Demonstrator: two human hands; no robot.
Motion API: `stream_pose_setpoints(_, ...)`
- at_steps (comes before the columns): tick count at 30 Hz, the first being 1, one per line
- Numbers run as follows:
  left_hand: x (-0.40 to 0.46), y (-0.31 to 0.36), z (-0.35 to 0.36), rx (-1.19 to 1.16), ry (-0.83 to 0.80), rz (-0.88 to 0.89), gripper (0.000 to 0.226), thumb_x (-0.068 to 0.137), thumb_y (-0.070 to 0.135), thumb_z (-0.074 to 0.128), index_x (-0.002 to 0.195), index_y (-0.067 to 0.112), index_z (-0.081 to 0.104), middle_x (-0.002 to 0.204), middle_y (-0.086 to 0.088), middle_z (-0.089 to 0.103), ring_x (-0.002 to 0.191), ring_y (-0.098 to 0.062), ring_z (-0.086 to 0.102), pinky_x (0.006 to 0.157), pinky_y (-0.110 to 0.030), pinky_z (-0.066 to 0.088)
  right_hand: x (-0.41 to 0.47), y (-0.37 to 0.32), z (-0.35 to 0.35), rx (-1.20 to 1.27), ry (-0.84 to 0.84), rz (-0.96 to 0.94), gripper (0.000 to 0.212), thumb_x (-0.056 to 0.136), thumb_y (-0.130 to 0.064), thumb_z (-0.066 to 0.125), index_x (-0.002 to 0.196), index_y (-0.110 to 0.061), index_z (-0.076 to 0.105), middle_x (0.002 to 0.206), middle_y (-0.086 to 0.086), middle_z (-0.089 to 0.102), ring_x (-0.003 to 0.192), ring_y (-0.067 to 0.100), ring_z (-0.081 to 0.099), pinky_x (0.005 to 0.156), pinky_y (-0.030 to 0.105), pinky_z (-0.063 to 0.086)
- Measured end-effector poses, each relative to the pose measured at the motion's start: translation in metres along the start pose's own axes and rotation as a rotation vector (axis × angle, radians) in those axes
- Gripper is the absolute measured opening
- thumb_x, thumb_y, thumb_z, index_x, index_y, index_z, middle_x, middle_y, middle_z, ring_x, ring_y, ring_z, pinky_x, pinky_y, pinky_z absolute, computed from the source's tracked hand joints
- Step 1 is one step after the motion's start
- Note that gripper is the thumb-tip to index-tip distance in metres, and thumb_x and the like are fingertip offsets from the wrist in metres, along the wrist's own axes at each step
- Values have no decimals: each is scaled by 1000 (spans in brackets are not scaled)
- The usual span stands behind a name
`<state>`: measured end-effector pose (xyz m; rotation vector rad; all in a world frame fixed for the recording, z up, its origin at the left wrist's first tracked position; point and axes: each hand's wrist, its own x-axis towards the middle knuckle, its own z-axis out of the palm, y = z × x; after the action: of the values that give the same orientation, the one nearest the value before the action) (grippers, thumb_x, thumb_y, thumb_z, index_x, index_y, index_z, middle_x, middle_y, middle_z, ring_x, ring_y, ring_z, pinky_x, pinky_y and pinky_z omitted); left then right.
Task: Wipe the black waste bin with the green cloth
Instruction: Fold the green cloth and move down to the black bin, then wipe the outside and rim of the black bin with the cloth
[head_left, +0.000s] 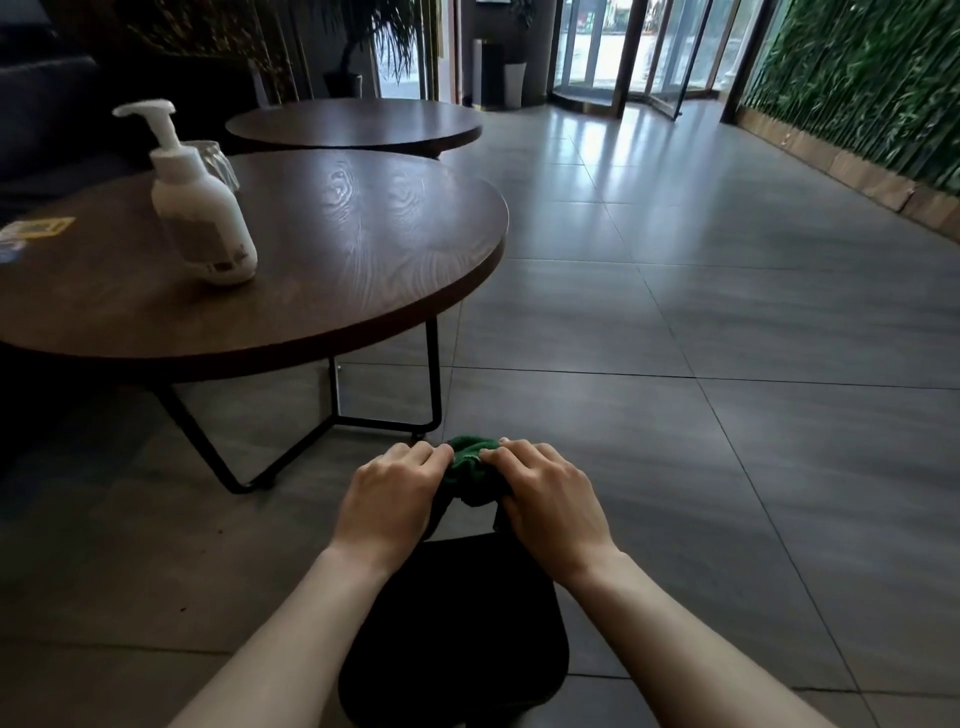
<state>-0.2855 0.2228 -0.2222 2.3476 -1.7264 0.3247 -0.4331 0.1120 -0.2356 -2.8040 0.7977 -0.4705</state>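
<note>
A bunched green cloth (471, 470) is held low in the middle of the view, above the tiled floor. My left hand (392, 499) grips its left side and my right hand (545, 493) grips its right side, fingertips almost meeting over the top. Directly below my forearms stands the black waste bin (452, 634), a dark rounded shape on the floor; its lower part is cut off by the frame's bottom edge. The cloth hangs just above the bin's far rim.
A round dark wooden table (363, 270) on black metal legs stands to the left, carrying a white pump bottle (200, 208) and a glass (215, 158). A second round table (353, 124) lies behind it. Grey floor tiles stretch right toward glass doors (623, 47) and a green plant wall (857, 78).
</note>
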Motion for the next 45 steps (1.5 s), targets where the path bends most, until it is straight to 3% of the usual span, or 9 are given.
stream_pose_setpoints(10,-19,-4,40,21,55,22,26,72,11,81,96,16,70,78,2,69,68,-25,66,48,-33,49,-16,5,40,48,57,-8,47,96,-12,63,142,-22,57,143,-1,60,124,25,59,94,41,56)
stream_pose_setpoints(18,-22,12,28,-108,87,102,23,87,16,59,110,13,64,97,-5,68,91,-32,66,70,-44,54,-27,1,40,126,80,-29,98,87,4,59,161,-44,18,160,-3,39,124,30,55,93,46,56)
stream_pose_setpoints(23,-26,21,16,-277,167,108,28,80,10,64,106,16,54,95,-3,70,86,-31,67,70,-41,53,-35,2,39,290,230,-24,67,85,-4,69,144,-32,57,133,-3,63,109,31,65,87,47,57)
stream_pose_setpoints(29,-64,8,33,-368,147,74,57,80,48,68,129,32,45,121,13,65,105,-11,66,81,-35,57,-50,13,34,282,318,4,52,80,1,71,123,-28,70,124,-3,67,103,29,67,81,47,59)
stream_pose_setpoints(35,-153,-12,92,-283,-167,45,74,80,78,51,143,43,37,140,21,51,131,0,44,115,-25,32,-64,33,35,260,417,121,57,71,5,76,119,-26,72,121,-2,70,98,32,69,80,44,59)
stream_pose_setpoints(38,-191,-10,120,-275,-327,71,79,80,78,49,149,43,31,148,25,42,142,2,33,122,-21,17,-73,42,35,246,427,133,57,71,5,76,120,-25,72,122,0,70,98,33,69,79,45,59)
stream_pose_setpoints(41,-208,-9,137,-207,-357,121,76,75,60,70,144,38,46,142,25,51,134,3,47,116,-19,30,-79,48,34,240,436,135,56,72,5,77,120,-23,73,122,1,70,99,33,70,79,47,59)
stream_pose_setpoints(43,-208,-8,143,-190,-311,155,70,57,47,90,123,37,68,118,24,69,108,1,67,94,-19,53,-82,51,34,235,440,134,56,73,5,77,121,-23,73,123,1,70,100,32,70,80,46,59)
stream_pose_setpoints(45,-206,-6,148,-162,-272,160,55,48,43,95,100,38,76,92,26,74,81,2,72,69,-16,57,-85,52,36,222,445,137,57,73,5,76,121,-25,72,123,0,70,100,31,70,80,45,59)
